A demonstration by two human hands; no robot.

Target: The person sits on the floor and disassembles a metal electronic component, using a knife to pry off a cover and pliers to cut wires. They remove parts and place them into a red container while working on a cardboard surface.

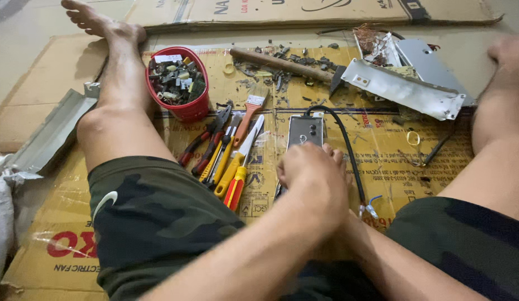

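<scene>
A red bowl (180,83) of small electronic scraps sits at ten o'clock. Pliers (206,142), screwdrivers (233,170) and a paintbrush (250,111) lie just left of centre. A wooden-handled hammer (287,65) rests at twelve, with bent sheet-metal panels (407,89) at two. Flattened cardboard (53,72) lies under everything.

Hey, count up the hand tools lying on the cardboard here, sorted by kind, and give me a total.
Pliers: 2
Screwdrivers: 3
Paintbrush: 1
Hammer: 1
Total: 7
The left hand covers the grey device and the right hand.
</scene>
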